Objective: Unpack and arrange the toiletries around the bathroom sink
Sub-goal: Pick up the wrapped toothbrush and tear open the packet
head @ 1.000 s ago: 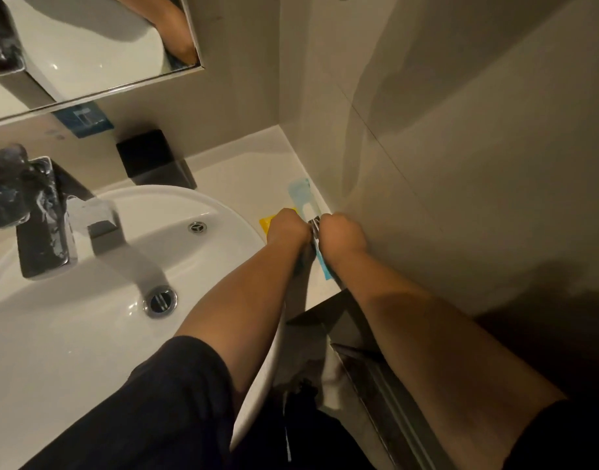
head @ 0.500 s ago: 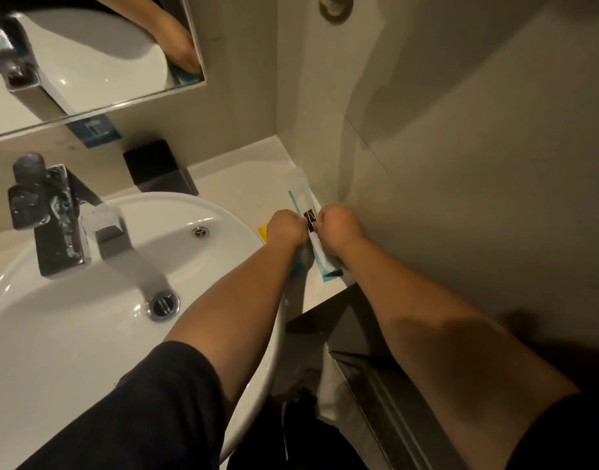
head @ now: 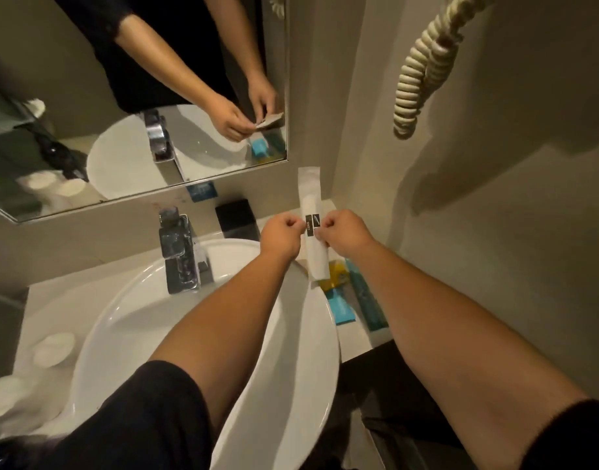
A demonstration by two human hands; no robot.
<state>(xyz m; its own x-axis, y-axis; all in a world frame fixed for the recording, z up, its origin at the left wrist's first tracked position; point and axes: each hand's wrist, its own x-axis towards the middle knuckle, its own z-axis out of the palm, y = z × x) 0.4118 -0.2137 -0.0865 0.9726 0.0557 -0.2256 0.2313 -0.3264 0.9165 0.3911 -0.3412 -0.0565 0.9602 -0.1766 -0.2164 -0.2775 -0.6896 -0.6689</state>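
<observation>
A long white comb packet (head: 311,201) with a black label stands nearly upright in the air above the counter's right end. My left hand (head: 280,236) pinches its left edge at the label, and my right hand (head: 342,234) pinches its right edge. Below the packet, on the counter beside the white sink (head: 284,354), lie a yellow packet (head: 335,278), a small blue packet (head: 338,308) and a long teal packet (head: 367,301).
A chrome faucet (head: 179,256) stands behind the basin. A black box (head: 236,218) sits against the back wall under the mirror (head: 128,106). White cups (head: 54,347) stand on the left counter. A coiled cord (head: 423,62) hangs on the right wall.
Both hands have lifted the white packet off the counter and up in front of the wall corner. The view has tilted upward, bringing in more mirror and the coiled cord.
</observation>
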